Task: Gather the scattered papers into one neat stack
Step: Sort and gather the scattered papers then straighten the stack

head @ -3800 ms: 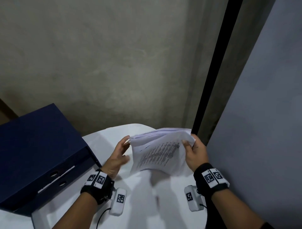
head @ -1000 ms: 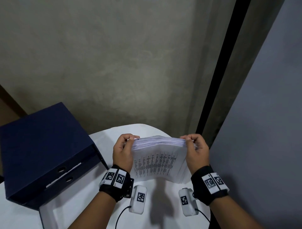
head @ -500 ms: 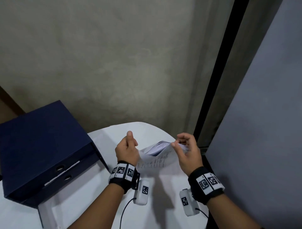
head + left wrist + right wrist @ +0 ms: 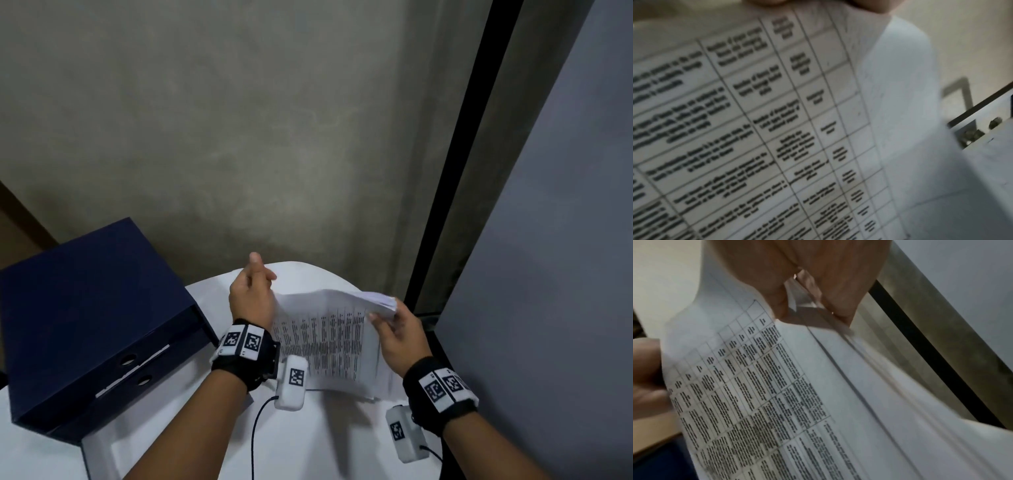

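We are holding the thin, floppy white printed papers beside the dark blue box file; left hand and right hand fingers pinching opposite edges, steadying sheets likely slipping.

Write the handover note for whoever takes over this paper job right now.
Left hand: holds the left edge of the papers, thumb up.
Right hand: pinches the top right corner; sheets fan apart there.
Papers: one bundle, held above the white table, printed table facing the person. Blue box sits at left.
Done: sheets gathered into the hands.
Left: square the edges, lay the stack down flat.
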